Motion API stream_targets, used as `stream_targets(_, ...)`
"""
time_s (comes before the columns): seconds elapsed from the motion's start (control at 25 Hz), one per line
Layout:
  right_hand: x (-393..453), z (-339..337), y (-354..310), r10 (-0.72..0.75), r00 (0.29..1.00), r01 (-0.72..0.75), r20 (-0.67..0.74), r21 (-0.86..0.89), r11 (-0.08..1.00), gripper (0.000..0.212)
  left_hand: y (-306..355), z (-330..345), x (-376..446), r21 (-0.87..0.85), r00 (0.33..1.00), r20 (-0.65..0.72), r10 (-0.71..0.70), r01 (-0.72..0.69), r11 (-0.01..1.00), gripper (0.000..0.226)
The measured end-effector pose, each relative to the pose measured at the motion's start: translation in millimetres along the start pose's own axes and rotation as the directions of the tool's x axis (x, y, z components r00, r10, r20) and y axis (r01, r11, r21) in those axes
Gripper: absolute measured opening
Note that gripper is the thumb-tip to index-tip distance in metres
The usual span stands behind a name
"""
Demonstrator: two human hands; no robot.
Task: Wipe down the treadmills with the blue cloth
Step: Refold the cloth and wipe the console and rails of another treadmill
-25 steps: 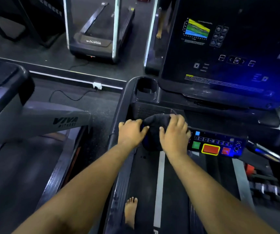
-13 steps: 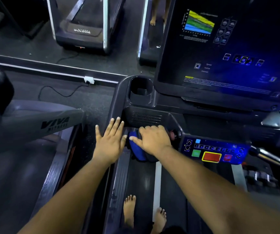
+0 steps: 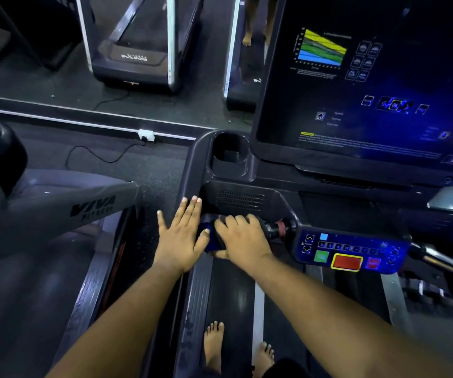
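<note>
I stand barefoot on a dark treadmill (image 3: pixel 192 165) with a large black console screen (image 3: pixel 356 91). The blue cloth (image 3: pixel 209 237) is wrapped around the front handlebar, mostly hidden under my right hand (image 3: pixel 243 236), which grips it with curled fingers. My left hand (image 3: pixel 181 236) lies flat with straight, spread fingers on the left arm of the console frame, its thumb touching the cloth. Just right of my right hand, the bare handlebar end (image 3: pixel 274 230) joins the blue button panel (image 3: pixel 350 252).
An empty cup holder (image 3: pixel 229 152) sits in the frame above my hands. A second treadmill's grey arm (image 3: pixel 64 211) lies at the left. A wall socket and cable (image 3: pixel 146 135) are on the floor ahead. A mirror behind reflects more treadmills (image 3: pixel 138 50).
Both hands gripped the cloth a second ago. My left hand has let go and spread flat on the frame at the left. My right hand has slid the cloth leftward along the handlebar.
</note>
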State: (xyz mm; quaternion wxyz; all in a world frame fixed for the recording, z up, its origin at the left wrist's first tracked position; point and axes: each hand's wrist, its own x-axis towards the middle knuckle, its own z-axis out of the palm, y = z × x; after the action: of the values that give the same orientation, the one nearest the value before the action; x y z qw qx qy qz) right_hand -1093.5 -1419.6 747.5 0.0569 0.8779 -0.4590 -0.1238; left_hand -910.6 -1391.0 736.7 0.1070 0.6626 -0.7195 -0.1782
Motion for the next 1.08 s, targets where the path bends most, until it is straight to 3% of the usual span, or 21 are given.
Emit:
stream_targets(0.08,15,-10,3,-0.033,0.998,0.027,0.06,0.088,0.996,0.07,-1,-1,1,-0.026,1.0,0.0,-0.001,0.001,1.0,0.073)
stream_targets(0.2,44,-24,13,-0.093,0.955,0.015,0.281,0.269,0.963,0.067,-4,-1,1,-0.051,1.0,0.015,-0.001,0.002,0.999,0.073)
stream_targets(0.28,35,-21,9,-0.062,0.983,0.017,0.172,0.251,0.968,0.067,-5,0,0,-0.055,1.0,0.009,0.0,0.001,0.998,0.072)
stream_targets(0.36,6,0,0,-0.015,1.0,0.017,-0.025,0.079,0.997,0.071,-4,1,0,-0.046,1.0,0.013,0.001,0.0,0.999,0.072)
stream_targets(0.4,-4,6,-2,0.001,0.999,0.0,-0.044,0.026,1.0,0.075,-4,1,0,-0.046,1.0,0.016,-0.002,0.003,0.999,0.072)
stream_targets(0.52,20,-14,8,-0.018,0.995,0.003,0.098,0.15,0.989,0.076,-4,0,2,-0.037,1.0,0.016,-0.002,0.003,0.999,0.073)
stream_targets(0.6,38,-25,16,-0.026,0.96,-0.056,0.28,0.28,0.958,0.072,-5,1,2,-0.035,0.999,0.035,-0.007,0.008,0.999,0.074)
stream_targets(0.64,39,-27,16,-0.028,0.957,-0.064,0.29,0.303,0.951,0.071,-5,1,1,-0.035,0.999,0.033,-0.005,0.007,0.999,0.074)
stream_targets(0.72,22,-21,15,0.024,0.99,-0.053,0.136,0.21,0.976,0.074,-3,0,0,-0.038,1.0,0.022,0.001,0.0,0.999,0.074)
stream_targets(0.8,-7,-2,12,0.042,0.999,-0.042,-0.023,-0.009,0.999,0.08,-4,-1,1,-0.047,1.0,0.021,-0.002,0.003,0.999,0.075)
stream_targets(0.88,-6,-2,19,0.029,0.997,-0.029,0.071,-0.011,1.0,0.082,-4,0,1,-0.043,1.0,0.014,-0.004,0.005,0.999,0.075)
stream_targets(1.0,26,-31,39,0.007,0.94,-0.116,0.34,0.299,0.947,0.08,-3,0,1,-0.031,1.0,0.012,0.004,-0.004,1.0,0.076)
stream_targets(1.08,25,-28,40,0.019,0.946,-0.122,0.324,0.302,0.945,0.078,-1,0,-1,-0.006,1.0,-0.007,0.0,0.0,1.0,0.077)
